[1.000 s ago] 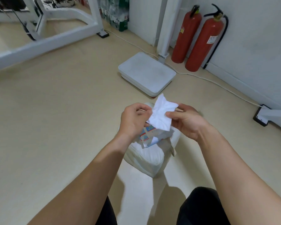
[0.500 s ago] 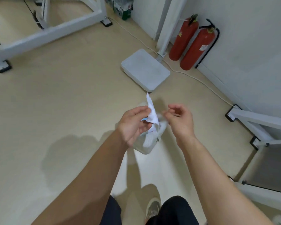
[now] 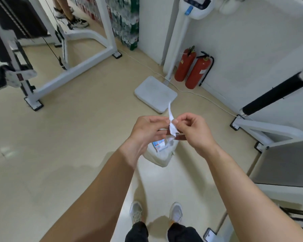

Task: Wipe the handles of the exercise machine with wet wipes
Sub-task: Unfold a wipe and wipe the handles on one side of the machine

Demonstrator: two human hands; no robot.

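White wipe (image 3: 171,122), red extinguishers (image 3: 197,75)

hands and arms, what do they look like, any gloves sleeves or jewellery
The left hand and right hand are bare: no gloves, and no ring or watch shows. The left forearm and right forearm are uncovered down to the frame's bottom edge, so no sleeves are in view.

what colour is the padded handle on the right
The padded handle is black, seen in the head view.
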